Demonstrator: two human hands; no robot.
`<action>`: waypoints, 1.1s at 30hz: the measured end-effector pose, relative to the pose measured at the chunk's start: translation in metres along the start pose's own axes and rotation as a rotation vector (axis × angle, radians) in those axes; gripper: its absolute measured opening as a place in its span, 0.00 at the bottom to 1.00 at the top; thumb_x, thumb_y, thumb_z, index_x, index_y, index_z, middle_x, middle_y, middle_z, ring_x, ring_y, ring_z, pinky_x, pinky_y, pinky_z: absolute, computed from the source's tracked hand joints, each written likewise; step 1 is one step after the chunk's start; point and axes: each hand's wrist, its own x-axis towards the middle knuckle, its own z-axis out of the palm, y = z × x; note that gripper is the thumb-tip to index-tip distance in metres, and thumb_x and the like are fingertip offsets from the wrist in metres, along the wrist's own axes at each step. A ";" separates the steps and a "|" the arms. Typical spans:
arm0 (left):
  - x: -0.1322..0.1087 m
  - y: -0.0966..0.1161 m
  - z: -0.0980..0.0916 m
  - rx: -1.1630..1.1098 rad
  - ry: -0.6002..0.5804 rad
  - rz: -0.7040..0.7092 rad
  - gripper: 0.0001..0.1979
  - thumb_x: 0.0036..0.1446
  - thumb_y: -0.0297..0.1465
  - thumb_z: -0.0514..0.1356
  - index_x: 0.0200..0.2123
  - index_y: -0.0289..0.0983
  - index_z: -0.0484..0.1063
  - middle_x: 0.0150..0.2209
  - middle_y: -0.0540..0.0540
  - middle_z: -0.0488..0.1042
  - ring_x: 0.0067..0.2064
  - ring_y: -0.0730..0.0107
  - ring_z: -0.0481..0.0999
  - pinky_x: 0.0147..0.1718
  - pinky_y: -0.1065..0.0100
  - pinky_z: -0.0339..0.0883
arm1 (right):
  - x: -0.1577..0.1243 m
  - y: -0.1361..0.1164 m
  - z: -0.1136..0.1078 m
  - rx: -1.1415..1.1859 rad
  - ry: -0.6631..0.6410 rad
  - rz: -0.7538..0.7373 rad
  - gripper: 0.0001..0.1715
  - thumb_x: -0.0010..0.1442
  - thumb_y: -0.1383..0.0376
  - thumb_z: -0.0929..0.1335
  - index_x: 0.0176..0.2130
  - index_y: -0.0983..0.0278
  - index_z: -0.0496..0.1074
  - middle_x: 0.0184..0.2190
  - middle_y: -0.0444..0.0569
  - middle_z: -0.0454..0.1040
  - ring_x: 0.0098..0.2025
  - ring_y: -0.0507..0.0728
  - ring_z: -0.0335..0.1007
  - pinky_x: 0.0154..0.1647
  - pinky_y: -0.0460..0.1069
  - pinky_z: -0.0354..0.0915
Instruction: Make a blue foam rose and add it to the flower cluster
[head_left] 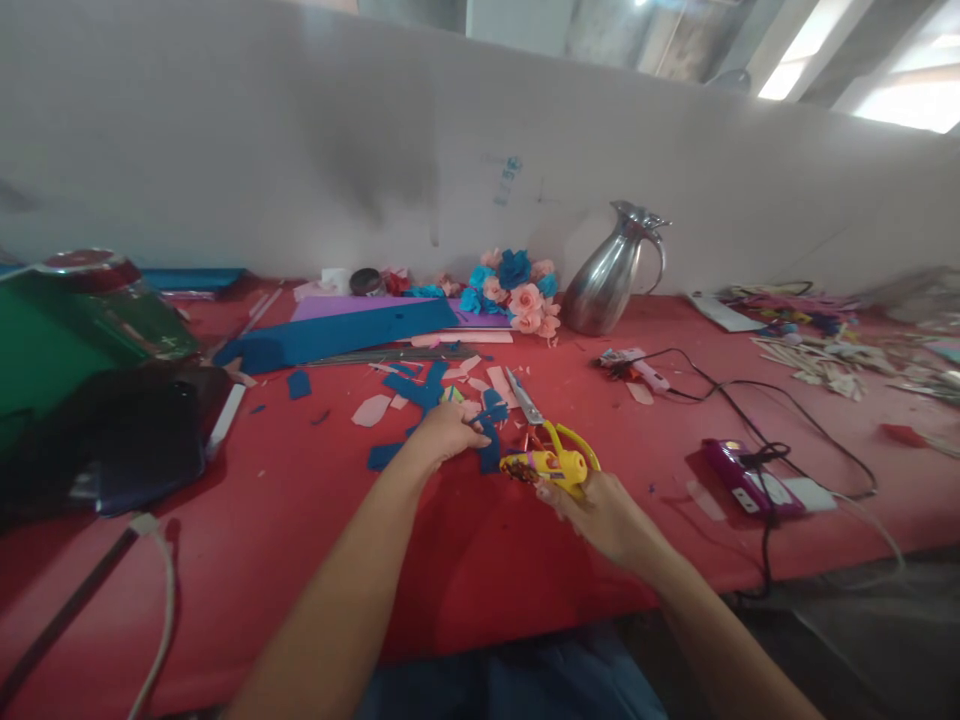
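My left hand (pixel 448 432) reaches down among blue crepe paper scraps (pixel 409 385) and pink paper scraps (pixel 373 409). Its fingers are stretched out beside a blue piece (pixel 489 445), and the far ones are partly hidden. My right hand (pixel 604 515) is closed around the end of a yellow tube-like thing (pixel 541 465) with a dark, messy tip; its exact kind is unclear. Directly behind it are yellow-handled scissors (pixel 526 398), blades pointing away and leftward. Whether my right fingers also touch the scissors' handles cannot be made out.
Blue and pink paper flowers (pixel 525 298) and a steel jug (pixel 611 275) stand by the wall. A pink glue gun (pixel 646 370) trails a black cord to a purple power strip (pixel 739 485). At left are a dark phone-like device (pixel 154 440), a jar (pixel 124 305) and a blue strip (pixel 352 330).
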 end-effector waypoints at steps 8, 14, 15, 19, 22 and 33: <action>0.000 -0.002 0.002 0.002 -0.007 0.011 0.08 0.35 0.32 0.66 0.19 0.37 0.69 0.21 0.52 0.69 0.28 0.68 0.68 0.28 0.69 0.60 | 0.003 -0.008 0.003 -0.016 -0.043 -0.001 0.19 0.60 0.52 0.62 0.32 0.61 0.75 0.25 0.46 0.74 0.28 0.55 0.71 0.28 0.47 0.65; 0.002 -0.004 0.003 0.020 -0.037 0.052 0.12 0.32 0.29 0.68 0.16 0.38 0.65 0.21 0.53 0.67 0.28 0.69 0.68 0.29 0.69 0.59 | 0.004 -0.003 0.004 -0.001 -0.035 -0.078 0.19 0.61 0.55 0.62 0.43 0.60 0.75 0.32 0.47 0.77 0.36 0.57 0.73 0.41 0.50 0.67; 0.002 -0.004 0.002 0.040 -0.046 0.055 0.12 0.31 0.29 0.68 0.16 0.38 0.65 0.20 0.53 0.68 0.27 0.68 0.68 0.29 0.69 0.59 | 0.004 -0.003 0.004 -0.009 -0.021 -0.088 0.18 0.61 0.55 0.62 0.43 0.60 0.75 0.32 0.47 0.77 0.37 0.57 0.73 0.42 0.50 0.67; -0.001 0.002 -0.001 0.135 -0.074 0.074 0.10 0.33 0.27 0.66 0.15 0.38 0.65 0.20 0.53 0.68 0.27 0.68 0.69 0.28 0.69 0.58 | 0.004 -0.004 0.003 -0.031 -0.005 -0.091 0.19 0.60 0.54 0.63 0.45 0.59 0.75 0.34 0.47 0.77 0.40 0.58 0.73 0.42 0.50 0.68; -0.002 0.006 -0.002 0.199 -0.087 0.087 0.10 0.34 0.27 0.66 0.16 0.38 0.66 0.20 0.53 0.69 0.28 0.68 0.70 0.27 0.70 0.58 | 0.004 -0.005 0.001 -0.007 -0.028 -0.042 0.20 0.61 0.53 0.62 0.45 0.58 0.74 0.37 0.46 0.77 0.38 0.57 0.74 0.40 0.50 0.68; -0.004 0.009 -0.003 0.220 -0.058 0.087 0.11 0.32 0.25 0.68 0.14 0.38 0.67 0.20 0.52 0.70 0.28 0.67 0.71 0.27 0.69 0.59 | 0.001 -0.009 -0.005 -0.093 -0.020 -0.052 0.20 0.61 0.51 0.62 0.42 0.57 0.76 0.29 0.44 0.77 0.31 0.55 0.72 0.34 0.48 0.67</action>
